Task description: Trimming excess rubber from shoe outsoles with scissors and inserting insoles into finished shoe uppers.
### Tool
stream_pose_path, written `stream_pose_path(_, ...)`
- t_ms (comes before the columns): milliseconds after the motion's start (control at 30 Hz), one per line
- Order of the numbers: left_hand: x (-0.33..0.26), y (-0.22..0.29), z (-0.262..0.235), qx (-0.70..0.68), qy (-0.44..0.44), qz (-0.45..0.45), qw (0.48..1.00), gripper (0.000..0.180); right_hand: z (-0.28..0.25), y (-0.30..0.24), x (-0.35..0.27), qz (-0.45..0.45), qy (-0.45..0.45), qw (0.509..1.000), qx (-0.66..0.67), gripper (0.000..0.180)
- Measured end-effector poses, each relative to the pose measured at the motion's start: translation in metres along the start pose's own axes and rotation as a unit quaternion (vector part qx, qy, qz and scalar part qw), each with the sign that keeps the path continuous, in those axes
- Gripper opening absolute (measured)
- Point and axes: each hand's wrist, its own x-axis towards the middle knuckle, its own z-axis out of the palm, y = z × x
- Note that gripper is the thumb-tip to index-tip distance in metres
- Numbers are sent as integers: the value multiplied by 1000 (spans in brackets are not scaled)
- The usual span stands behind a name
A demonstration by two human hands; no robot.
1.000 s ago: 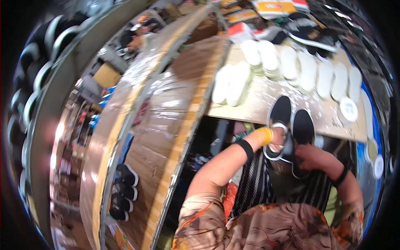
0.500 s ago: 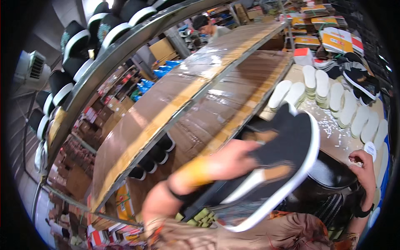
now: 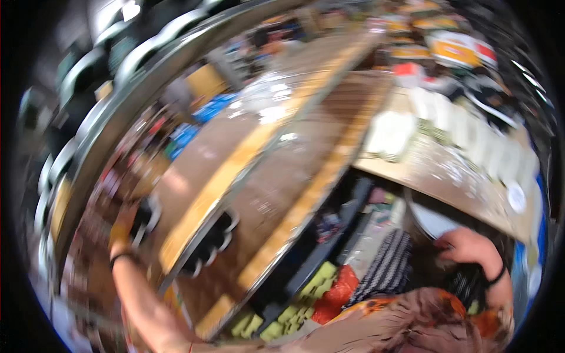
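Black slip-on shoe point(image 3: 142, 220) at the upper shelf, left hand against it

The shoe, with its white sole edge turned toward the upper shelf point(image 3: 203, 154), was at that shelf's far left border, near the lower corner. Motion blur hid whether it rested on the surface or hung just above it, and whether a second shoe was with it. The left hand point(image 3: 122, 222) reached out to the person's left and met the shoe on its left side. Its fingers were smeared, so how far they were open, and whether they gripped the shoe, could not be told. A black band point(image 3: 122, 256) circled that forearm.

The right hand point(image 3: 467, 246) was well apart from the shoe, low on the person's right and near the lap. Its fingers were loosely curled, about half open, with nothing visible in them. Striped trousers point(image 3: 384, 265) showed to its left.

On the lower shelf point(image 3: 294, 167), more black shoes point(image 3: 207, 246) with white soles stood in a row under the front edge of the upper one. White insoles point(image 3: 391, 132) lay in stacks on the worktable point(image 3: 382, 166), with white scraps point(image 3: 465, 170) scattered in front of them and a round white lid point(image 3: 516, 197) toward the right end. Beside the person's legs were a red plastic bag point(image 3: 335, 296) and yellow-green blocks point(image 3: 294, 317).
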Motion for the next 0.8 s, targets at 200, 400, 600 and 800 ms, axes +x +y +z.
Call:
stream_pose_path(200, 274, 94, -26, -336, -49, 89, 936, 32, -15, 66, 6, -52, 57, 997, -12, 21)
stream_pose_path(400, 20, 535, -225, -433, -188, 443, 762, 29, -20, 229, -169, 300, 319, 897, 66, 29)
stream_pose_path(600, 41, 727, -148, -473, -173, 505, 701, 25, -59, 369, -356, 672, 521, 503, -153, 59)
stream_pose_path(800, 60, 826, -153, -419, -132, 632, 639, 21, -70, 444, -375, 676, 518, 517, 84, 36)
